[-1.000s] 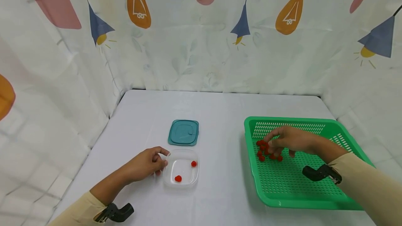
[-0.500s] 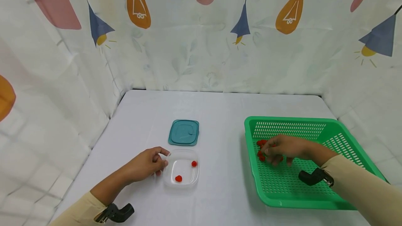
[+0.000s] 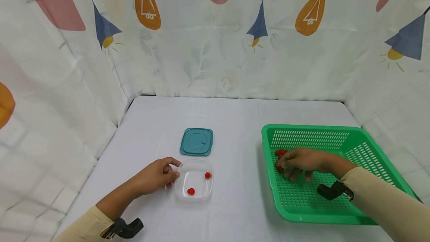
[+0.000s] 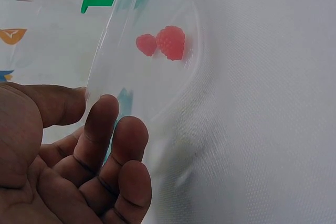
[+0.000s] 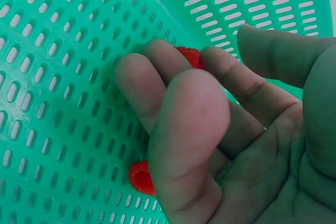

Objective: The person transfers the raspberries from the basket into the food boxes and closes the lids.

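A clear square container (image 3: 194,180) stands on the white table with two red berries (image 3: 190,191) inside. At its left side my left hand (image 3: 155,176) pinches the rim; the left wrist view shows the thumb and a fingertip (image 4: 102,108) at the container's edge. My right hand (image 3: 305,161) is down in the green basket (image 3: 319,217), over a group of red berries (image 3: 280,152). In the right wrist view its fingers are loosely bent and the thumb stands apart; one berry (image 5: 140,177) lies beside them, another (image 5: 190,56) shows partly behind. No held berry is visible.
A teal lid (image 3: 196,142) lies just behind the clear container. The basket's raised rim surrounds my right hand, with a gap of white table (image 3: 238,182) between basket and container. Printed white cloth (image 3: 215,59) hangs behind and at both sides.
My right hand has moved slightly down and toward the near side within the basket, still over the berries. The left hand and the container have stayed in place.
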Available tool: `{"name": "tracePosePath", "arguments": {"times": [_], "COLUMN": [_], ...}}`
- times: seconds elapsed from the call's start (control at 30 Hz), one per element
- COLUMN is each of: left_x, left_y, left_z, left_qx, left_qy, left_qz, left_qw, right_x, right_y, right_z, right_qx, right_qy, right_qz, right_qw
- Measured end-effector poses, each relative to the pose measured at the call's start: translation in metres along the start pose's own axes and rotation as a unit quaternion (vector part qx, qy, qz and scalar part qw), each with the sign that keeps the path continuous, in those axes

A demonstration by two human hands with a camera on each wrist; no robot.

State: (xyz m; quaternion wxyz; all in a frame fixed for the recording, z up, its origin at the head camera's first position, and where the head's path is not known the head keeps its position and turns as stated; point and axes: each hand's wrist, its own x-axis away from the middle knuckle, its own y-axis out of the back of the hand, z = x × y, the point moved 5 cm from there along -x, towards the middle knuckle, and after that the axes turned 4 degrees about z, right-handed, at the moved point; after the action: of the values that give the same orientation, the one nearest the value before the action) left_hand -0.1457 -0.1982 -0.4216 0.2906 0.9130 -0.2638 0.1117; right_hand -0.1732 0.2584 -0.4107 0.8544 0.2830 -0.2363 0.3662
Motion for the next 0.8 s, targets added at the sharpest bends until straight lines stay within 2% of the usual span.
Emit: {"name": "tracePosePath", "arguments": {"times": [0.23, 0.8], "left_x": [-0.0002, 0.0001], "left_y": [-0.0001, 0.0], "left_z": [0.0002, 0.0004], "left_qx": [0.0, 0.0], "left_qy": [-0.003, -0.007], "left_qz": [0.001, -0.001], "left_qw": [1.0, 1.0], "right_x": [-0.0002, 0.005], "right_y": [-0.0022, -0.0029], "right_z": [0.0022, 0.0018], "right_qx": [0.006, 0.033], "right_qy": [-0.005, -0.034], "right_qz": [0.007, -0.01], "right_qw": [0.9999, 0.9988]}}
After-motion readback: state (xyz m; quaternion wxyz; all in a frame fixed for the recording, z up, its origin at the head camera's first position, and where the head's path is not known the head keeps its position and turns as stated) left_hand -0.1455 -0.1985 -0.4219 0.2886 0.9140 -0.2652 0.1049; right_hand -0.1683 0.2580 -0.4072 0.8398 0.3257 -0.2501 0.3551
